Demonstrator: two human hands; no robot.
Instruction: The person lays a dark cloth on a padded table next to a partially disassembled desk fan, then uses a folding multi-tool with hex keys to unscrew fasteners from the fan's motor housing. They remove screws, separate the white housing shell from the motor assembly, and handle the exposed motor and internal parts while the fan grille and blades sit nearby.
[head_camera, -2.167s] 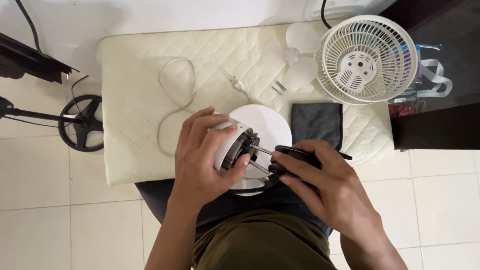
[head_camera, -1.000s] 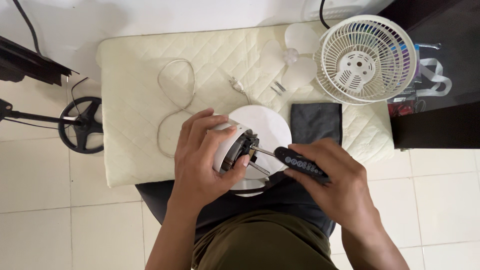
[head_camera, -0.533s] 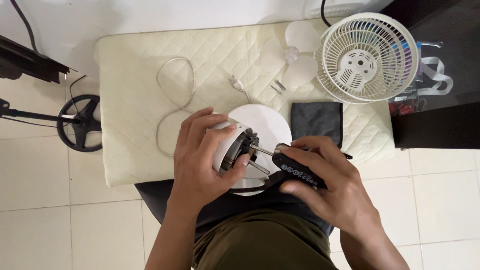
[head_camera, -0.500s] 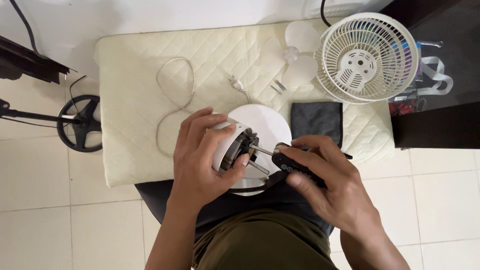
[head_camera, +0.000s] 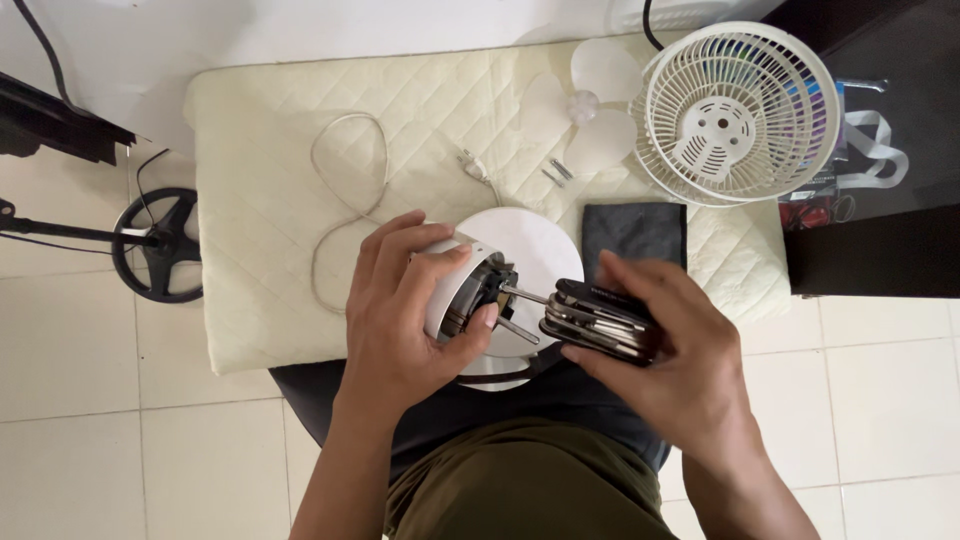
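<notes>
My right hand (head_camera: 668, 345) grips a black folding multi-bit driver tool (head_camera: 598, 320), one steel bit seated in the dark motor core (head_camera: 478, 292). My left hand (head_camera: 405, 315) clamps the white round plastic fan motor housing (head_camera: 455, 290) over my lap, against the cream quilted pad (head_camera: 270, 190). I judge a screw is being worked; the bit must stay square and pressed in.

I see a white fan grille (head_camera: 737, 110) and clear fan blades (head_camera: 590, 105) on the quilted pad (head_camera: 260, 180), with a dark cloth (head_camera: 632, 228) and two screws (head_camera: 556, 171) near.
</notes>
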